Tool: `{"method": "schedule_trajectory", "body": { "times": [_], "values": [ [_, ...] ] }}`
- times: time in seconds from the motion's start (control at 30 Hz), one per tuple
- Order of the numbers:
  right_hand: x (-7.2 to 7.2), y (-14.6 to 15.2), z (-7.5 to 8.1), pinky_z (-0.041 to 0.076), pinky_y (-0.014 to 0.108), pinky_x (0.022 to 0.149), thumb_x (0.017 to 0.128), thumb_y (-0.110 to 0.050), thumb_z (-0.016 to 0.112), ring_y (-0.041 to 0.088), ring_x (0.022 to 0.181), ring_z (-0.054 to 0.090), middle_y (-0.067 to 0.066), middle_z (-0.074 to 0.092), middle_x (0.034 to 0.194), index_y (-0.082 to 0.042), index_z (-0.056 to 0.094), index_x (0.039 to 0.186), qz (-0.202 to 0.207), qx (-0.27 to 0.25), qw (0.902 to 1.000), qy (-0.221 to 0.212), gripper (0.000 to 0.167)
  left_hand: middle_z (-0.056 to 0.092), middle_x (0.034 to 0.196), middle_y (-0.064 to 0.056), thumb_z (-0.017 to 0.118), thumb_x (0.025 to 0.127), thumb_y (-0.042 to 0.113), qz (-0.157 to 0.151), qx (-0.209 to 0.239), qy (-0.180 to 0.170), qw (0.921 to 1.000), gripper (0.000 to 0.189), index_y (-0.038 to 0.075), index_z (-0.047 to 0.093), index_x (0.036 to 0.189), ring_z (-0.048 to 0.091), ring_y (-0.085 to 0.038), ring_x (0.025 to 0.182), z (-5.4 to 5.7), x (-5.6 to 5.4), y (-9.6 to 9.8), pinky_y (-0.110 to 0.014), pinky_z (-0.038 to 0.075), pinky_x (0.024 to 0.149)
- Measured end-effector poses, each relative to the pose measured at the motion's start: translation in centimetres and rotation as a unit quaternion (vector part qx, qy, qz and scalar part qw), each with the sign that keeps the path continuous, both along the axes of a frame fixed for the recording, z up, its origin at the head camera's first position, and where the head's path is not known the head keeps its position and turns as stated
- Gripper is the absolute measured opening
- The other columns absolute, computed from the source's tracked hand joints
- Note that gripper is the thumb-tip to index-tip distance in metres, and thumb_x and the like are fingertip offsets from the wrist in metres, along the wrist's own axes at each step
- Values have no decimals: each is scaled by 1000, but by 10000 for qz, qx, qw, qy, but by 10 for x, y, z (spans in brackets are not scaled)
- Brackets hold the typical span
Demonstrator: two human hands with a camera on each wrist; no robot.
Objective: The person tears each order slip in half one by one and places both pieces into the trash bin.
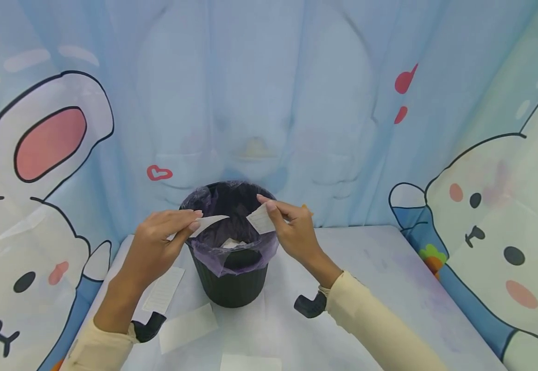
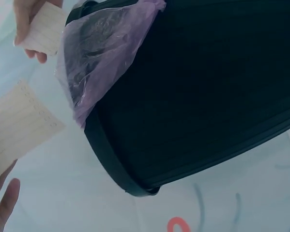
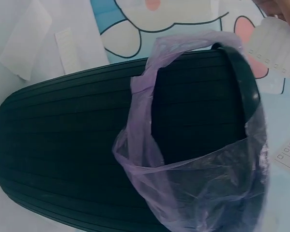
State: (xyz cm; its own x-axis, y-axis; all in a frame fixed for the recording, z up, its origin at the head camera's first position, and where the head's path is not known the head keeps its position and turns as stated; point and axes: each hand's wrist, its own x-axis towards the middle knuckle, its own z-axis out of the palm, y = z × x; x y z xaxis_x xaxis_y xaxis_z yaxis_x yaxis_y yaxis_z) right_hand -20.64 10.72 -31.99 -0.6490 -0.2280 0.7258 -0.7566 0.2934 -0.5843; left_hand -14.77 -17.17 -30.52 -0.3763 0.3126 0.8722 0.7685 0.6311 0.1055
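A black trash bin (image 1: 231,283) lined with a purple plastic bag (image 1: 250,260) stands on the table, with scraps of white paper (image 1: 232,243) inside. Over its left rim, my left hand (image 1: 157,247) pinches a torn piece of lined paper (image 1: 209,224) between thumb and fingers. My right hand (image 1: 296,232) pinches another torn piece (image 1: 261,219) above the right side of the opening. The two pieces are apart. In the left wrist view, the left hand's piece (image 2: 21,125) shows a row of small printed marks along one edge.
Left of the bin lies a lined sheet (image 1: 164,288). In front are a blank-looking sheet (image 1: 189,328) and another white sheet (image 1: 250,363) at the near edge of view. A blue curtain (image 1: 259,103) with cartoon rabbits hangs behind the white tabletop (image 1: 366,268).
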Motion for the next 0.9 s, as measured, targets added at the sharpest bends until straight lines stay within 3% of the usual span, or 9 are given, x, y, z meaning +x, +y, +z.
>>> {"method": "schedule_trajectory", "body": {
  "times": [0.07,0.13,0.17,0.23,0.3,0.43,0.5,0.77,0.9],
  "values": [
    [-2,-1,-2,24,67,112,106,-16,52,10,55,53,9,76,100,-9,69,128,-3,15,10000,-85,29,77,106,-10,82,75,-5,61,77,-106,9999,38,1,76,111,73,-26,97,-1,-3,2,-48,56,85],
    [-5,-2,-3,46,47,93,106,-14,52,9,51,35,9,76,104,-8,69,129,54,-11,9999,-146,29,77,106,-9,81,77,-4,129,138,-240,9995,35,2,77,111,73,-26,99,-3,-5,4,-47,55,86],
    [-6,-2,-4,48,37,77,106,-14,52,7,50,30,9,75,114,-7,69,128,72,-28,9998,-179,29,77,107,-8,81,78,-3,161,163,-312,9993,34,2,77,111,73,-26,99,-4,-7,5,-47,55,86],
    [-8,-3,-5,34,28,52,106,-14,52,6,50,22,8,70,127,-7,69,128,115,-53,9996,-244,29,77,107,-8,80,80,-1,223,193,-437,9986,32,3,77,112,73,-26,100,-6,-8,7,-47,55,87],
    [-9,-4,-6,27,24,47,106,-15,52,4,48,17,8,70,127,-8,69,128,105,-31,9995,-300,29,77,107,-9,79,81,1,260,212,-532,9980,31,3,76,112,72,-27,101,-8,-10,8,-48,54,88],
    [-11,-8,-7,23,24,45,106,-18,52,3,45,14,10,75,112,-8,70,127,12,52,9991,-420,29,77,109,-9,77,85,3,321,197,-772,9963,29,3,76,114,72,-29,104,-9,-11,7,-49,54,90],
    [-11,-14,-8,23,24,45,107,-21,51,3,46,16,12,75,89,-9,70,127,25,150,9986,-502,30,76,111,-9,76,87,5,409,199,-954,9944,29,4,75,115,71,-29,106,-10,-10,3,-50,54,92],
    [-14,-33,-9,48,27,68,108,-30,48,10,56,45,7,61,70,-9,66,132,398,687,9936,-802,37,75,114,-11,74,89,4,788,429,-1556,9837,29,3,74,118,69,-32,109,-13,2,-11,-54,51,96],
    [-11,-31,-10,51,32,76,107,-28,49,18,97,71,10,71,84,-8,67,131,321,667,9933,-882,36,74,116,-11,73,90,7,765,341,-1675,9823,30,3,73,120,68,-33,112,-14,3,-9,-55,51,98]
  ]
}}
